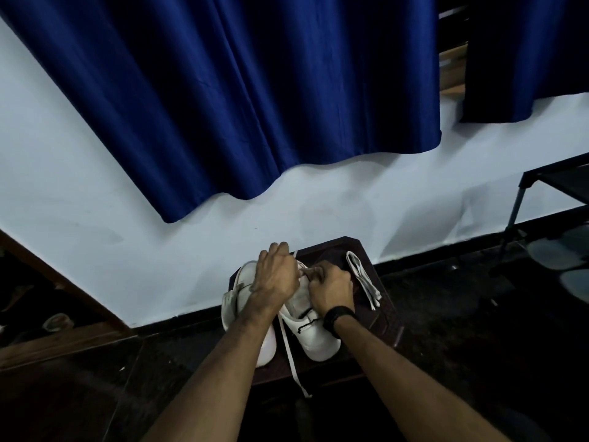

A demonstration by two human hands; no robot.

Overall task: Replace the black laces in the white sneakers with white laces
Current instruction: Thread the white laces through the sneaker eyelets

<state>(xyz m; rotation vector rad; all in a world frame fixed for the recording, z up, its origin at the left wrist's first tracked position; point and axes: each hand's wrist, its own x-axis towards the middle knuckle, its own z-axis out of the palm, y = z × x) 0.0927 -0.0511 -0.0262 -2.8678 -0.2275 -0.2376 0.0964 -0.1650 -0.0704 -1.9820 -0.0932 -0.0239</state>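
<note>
- Two white low-top sneakers stand side by side on a small dark brown table (387,317) set against a pale wall.
- Left white sneaker (245,283): partly covered by the left forearm; its lacing is hidden.
- Right white sneaker (318,338): a length of thin black lace (306,323) is threaded across its lower eyelets.
- A flat white lace (291,352) runs from the right sneaker down between the two shoes and hangs over the table's near edge.
- Left hand (276,277): fingers curled, gripping the white lace above the right sneaker's collar.
- Right hand (331,288): fingers curled at the sneaker's upper eyelets; what it pinches cannot be told. A black wristband (338,316) sits on that wrist.
- A folded bundle of white laces (363,279) lies on the table, just right of the right hand.
- A dark blue curtain (239,90) hangs behind.
- No brand, label or writing can be read.
</note>
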